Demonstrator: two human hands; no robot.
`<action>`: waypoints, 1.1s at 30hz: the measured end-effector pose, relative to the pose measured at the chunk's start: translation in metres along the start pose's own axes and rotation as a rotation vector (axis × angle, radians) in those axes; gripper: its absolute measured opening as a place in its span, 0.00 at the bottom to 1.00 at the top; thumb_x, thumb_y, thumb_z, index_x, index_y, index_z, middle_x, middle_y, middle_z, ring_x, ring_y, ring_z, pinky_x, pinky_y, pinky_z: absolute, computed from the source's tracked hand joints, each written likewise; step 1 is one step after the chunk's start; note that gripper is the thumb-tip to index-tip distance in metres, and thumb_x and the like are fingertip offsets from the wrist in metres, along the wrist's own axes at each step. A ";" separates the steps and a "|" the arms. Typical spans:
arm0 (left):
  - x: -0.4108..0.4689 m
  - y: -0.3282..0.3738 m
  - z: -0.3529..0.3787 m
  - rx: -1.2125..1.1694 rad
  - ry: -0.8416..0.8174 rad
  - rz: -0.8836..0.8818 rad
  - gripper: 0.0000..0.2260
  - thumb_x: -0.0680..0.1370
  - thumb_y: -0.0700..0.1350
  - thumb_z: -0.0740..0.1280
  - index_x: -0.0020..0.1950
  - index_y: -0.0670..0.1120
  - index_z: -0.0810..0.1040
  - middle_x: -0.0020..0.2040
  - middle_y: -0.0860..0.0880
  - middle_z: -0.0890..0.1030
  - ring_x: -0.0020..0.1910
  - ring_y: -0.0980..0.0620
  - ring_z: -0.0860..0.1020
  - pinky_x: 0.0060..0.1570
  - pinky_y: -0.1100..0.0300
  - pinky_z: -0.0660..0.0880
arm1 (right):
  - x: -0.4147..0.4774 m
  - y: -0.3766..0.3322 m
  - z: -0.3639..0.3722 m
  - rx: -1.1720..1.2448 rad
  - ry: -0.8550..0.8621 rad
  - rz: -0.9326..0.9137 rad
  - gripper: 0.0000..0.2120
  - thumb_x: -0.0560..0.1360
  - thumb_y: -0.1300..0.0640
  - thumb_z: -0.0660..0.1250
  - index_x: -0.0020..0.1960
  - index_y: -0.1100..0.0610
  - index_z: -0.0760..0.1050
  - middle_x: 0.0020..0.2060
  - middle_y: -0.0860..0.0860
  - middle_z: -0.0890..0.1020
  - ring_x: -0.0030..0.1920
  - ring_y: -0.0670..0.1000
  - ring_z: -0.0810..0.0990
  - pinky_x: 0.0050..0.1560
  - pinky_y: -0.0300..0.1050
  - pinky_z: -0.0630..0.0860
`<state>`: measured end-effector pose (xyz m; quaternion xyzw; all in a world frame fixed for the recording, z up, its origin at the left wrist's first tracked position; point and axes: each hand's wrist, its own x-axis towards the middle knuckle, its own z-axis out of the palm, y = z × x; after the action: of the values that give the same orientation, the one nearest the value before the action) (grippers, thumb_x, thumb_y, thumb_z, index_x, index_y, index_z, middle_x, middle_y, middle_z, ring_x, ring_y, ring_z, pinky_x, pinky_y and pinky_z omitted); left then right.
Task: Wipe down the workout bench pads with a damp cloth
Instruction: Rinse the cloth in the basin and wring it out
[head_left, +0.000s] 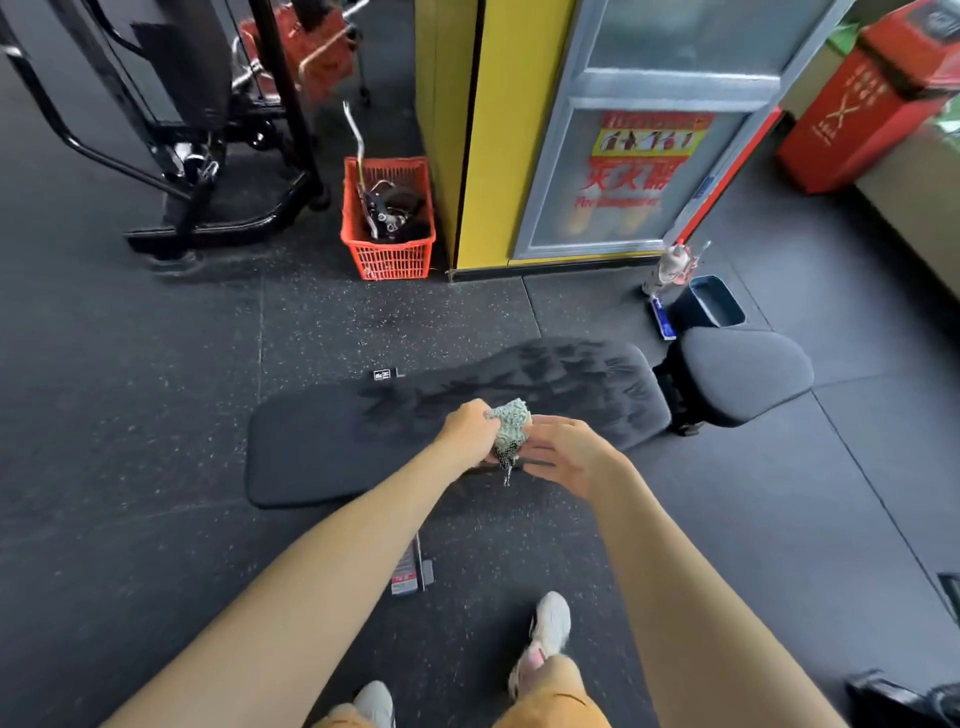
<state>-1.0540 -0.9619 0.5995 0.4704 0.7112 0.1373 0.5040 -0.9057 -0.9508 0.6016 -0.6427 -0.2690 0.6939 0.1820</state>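
A long black bench pad (322, 441) lies flat across the middle, with wet streaks over its right half. A smaller black seat pad (743, 374) sits at its right end. Above the long pad's near edge, my left hand (467, 428) grips a bunched green-grey cloth (511, 423). My right hand (563, 454) is on the cloth's other side, fingers curved against it. A dark end of the cloth hangs down between the two hands.
A red basket (387, 244) of metal attachments stands by a yellow pillar (493, 130) with a fire extinguisher cabinet (639, 156). A spray bottle (672, 273) and dark blue bin (714, 304) sit behind the seat pad. A black machine frame (208, 171) is far left. My shoes are below.
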 end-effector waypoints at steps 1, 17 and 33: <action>0.002 0.006 -0.001 -0.011 -0.009 -0.001 0.09 0.80 0.43 0.56 0.56 0.43 0.72 0.54 0.44 0.79 0.47 0.43 0.82 0.45 0.49 0.79 | 0.003 -0.004 -0.003 0.007 0.016 -0.006 0.13 0.77 0.61 0.67 0.61 0.58 0.75 0.53 0.56 0.82 0.52 0.54 0.81 0.51 0.49 0.77; 0.115 0.254 0.095 -0.399 -0.033 0.050 0.06 0.81 0.36 0.58 0.54 0.45 0.72 0.50 0.47 0.76 0.46 0.52 0.75 0.45 0.58 0.76 | 0.046 -0.166 -0.233 0.327 -0.002 -0.019 0.17 0.80 0.49 0.61 0.59 0.62 0.73 0.53 0.58 0.80 0.46 0.53 0.81 0.41 0.44 0.78; 0.227 0.452 0.179 -0.220 -0.311 0.241 0.16 0.74 0.27 0.57 0.52 0.44 0.76 0.44 0.45 0.78 0.42 0.52 0.75 0.36 0.65 0.72 | 0.090 -0.257 -0.397 0.237 0.065 -0.123 0.25 0.78 0.33 0.49 0.58 0.46 0.76 0.54 0.47 0.83 0.58 0.48 0.78 0.64 0.51 0.65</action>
<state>-0.6740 -0.5933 0.6879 0.5095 0.5443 0.1992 0.6360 -0.5465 -0.6387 0.6742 -0.6211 -0.2181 0.6871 0.3075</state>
